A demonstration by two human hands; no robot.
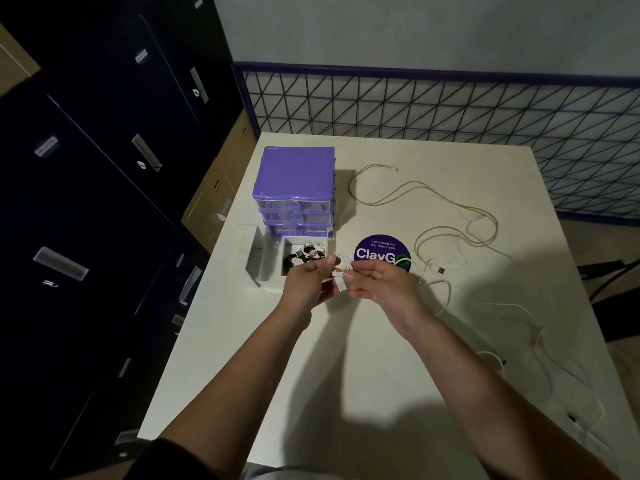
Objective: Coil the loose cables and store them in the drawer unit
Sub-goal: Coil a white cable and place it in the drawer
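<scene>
A small coiled white cable (341,273) is pinched between my left hand (311,280) and my right hand (377,282), just above the table. Its plug end hangs down between my fingers. Directly behind my left hand, a clear drawer (266,271) is pulled out of the purple drawer unit (296,181) and holds coiled black and white cables (304,256). A long beige cable (426,206) lies loose across the right half of the table. A thin white cable (540,348) trails along the right edge.
The white table (346,375) carries a round purple sticker (382,252) behind my right hand. Dark filing cabinets (86,202) stand to the left. A wire grid panel (450,109) runs along the wall behind the table.
</scene>
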